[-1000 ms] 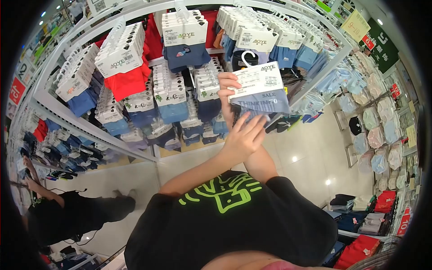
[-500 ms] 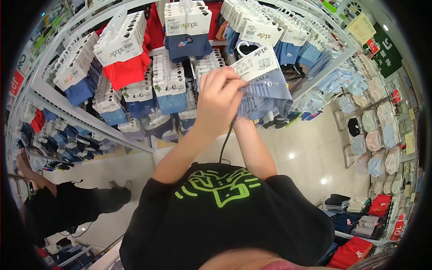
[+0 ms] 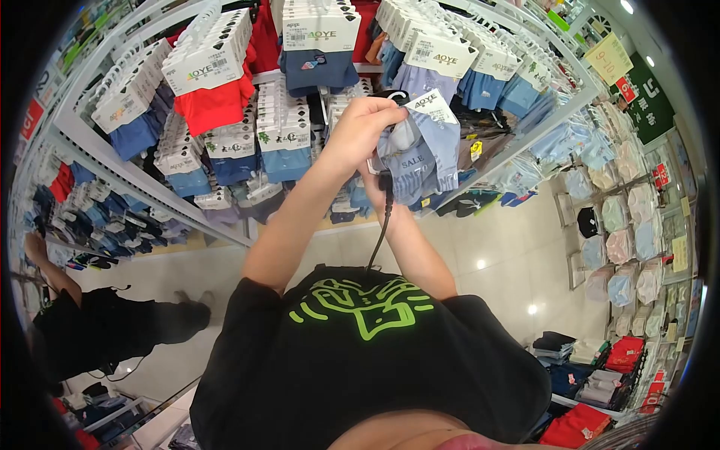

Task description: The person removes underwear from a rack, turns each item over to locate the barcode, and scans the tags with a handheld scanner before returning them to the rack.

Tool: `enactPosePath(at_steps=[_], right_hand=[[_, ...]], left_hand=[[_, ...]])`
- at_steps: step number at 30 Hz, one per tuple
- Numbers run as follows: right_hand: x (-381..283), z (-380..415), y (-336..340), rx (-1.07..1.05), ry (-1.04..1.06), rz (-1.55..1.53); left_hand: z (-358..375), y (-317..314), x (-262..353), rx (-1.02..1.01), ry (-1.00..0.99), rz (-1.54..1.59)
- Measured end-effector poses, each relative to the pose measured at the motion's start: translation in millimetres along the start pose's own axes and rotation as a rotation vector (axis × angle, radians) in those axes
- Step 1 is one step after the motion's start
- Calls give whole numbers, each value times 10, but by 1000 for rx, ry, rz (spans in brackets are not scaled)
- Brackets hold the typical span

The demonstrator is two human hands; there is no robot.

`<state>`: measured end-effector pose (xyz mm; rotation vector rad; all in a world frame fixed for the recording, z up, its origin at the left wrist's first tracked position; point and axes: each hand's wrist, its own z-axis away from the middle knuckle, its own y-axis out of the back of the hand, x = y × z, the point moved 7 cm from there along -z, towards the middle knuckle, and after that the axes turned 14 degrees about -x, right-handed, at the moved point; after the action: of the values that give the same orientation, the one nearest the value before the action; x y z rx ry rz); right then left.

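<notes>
A pair of blue-grey underpants (image 3: 414,161) printed with "SALE" is held up before the rack, attached to a white AOYE card (image 3: 435,106). At its upper left, my left hand (image 3: 365,126) is closed, thumb and fingers pinching the cloth beside the card. From below, my right hand (image 3: 380,193) grips the same garment; cloth hides most of its fingers. A black cable (image 3: 385,225) hangs in front of the right hand. Some of the fabric is bunched and turned over between the hands.
A white-framed rack holds carded underwear, including red pairs (image 3: 214,109) and dark blue pairs (image 3: 319,69). Packaged garments hang on the right wall (image 3: 622,247). Folded red clothes (image 3: 581,426) lie at lower right. Another person in black (image 3: 105,330) stands at left.
My left hand has moved up slightly and now pinches the cloth by the card. The underpants have shifted left, tilted and partly folded over; the card's lower part is now covered.
</notes>
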<state>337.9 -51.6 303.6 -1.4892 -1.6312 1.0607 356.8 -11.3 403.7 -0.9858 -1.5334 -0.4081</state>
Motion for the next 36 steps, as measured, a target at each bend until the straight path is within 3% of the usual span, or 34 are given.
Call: enactPosePath(at_steps=[2, 3, 5, 6, 9, 12, 14, 15, 16, 18, 20, 23, 24, 26, 28, 30, 32, 34, 36], right_hand=[[-84, 12, -118, 35, -49, 1046], [-96, 12, -113, 34, -51, 1046], [-50, 9, -107, -67, -50, 559], [-61, 13, -106, -66, -50, 559], [-197, 38, -96, 59, 18, 951], [-335, -9, -255, 137, 80, 1213], [-361, -77, -552, 117, 117, 571], [-401, -96, -428, -50, 25, 221], [-439, -98, -465, -54, 27, 219], [-554, -11, -452, 184, 142, 370], [-547, 38, -553, 191, 180, 419], [-631, 58, -569, 241, 215, 654], [-621, 57, -614, 244, 213, 653], [-548, 64, -622, 340, 140, 492], [-530, 70, -588, 325, 112, 483], [-499, 60, -564, 306, 86, 475], [-547, 117, -486, 462, 154, 586], [-636, 138, -496, 475, 244, 731], [-717, 150, -560, 484, 334, 875]], left_hand=[[-17, 12, -16, 38, -36, 19], [-5, 13, 10, 39, -37, 19], [19, -32, 46, -28, 12, 1], [6, -25, 23, -28, 12, 1], [-1, 7, -9, -14, -45, 0], [150, 18, 69, 129, -179, -137], [463, 48, 265, 450, -709, -397], [499, 72, 179, 386, -757, -537], [536, 48, 222, 383, -759, -541], [557, -207, 301, 236, -678, -920], [522, -153, 244, 249, -689, -856], [427, 29, 110, 409, -483, -601], [419, 54, 109, 410, -481, -601], [351, 199, -55, 366, -392, -98], [344, 231, -51, 328, -387, -64], [304, 272, -150, 314, -319, 299], [316, 340, -267, 381, -312, 290], [468, 412, -252, 549, -465, -185], [539, 370, -258, 550, -506, -258]])
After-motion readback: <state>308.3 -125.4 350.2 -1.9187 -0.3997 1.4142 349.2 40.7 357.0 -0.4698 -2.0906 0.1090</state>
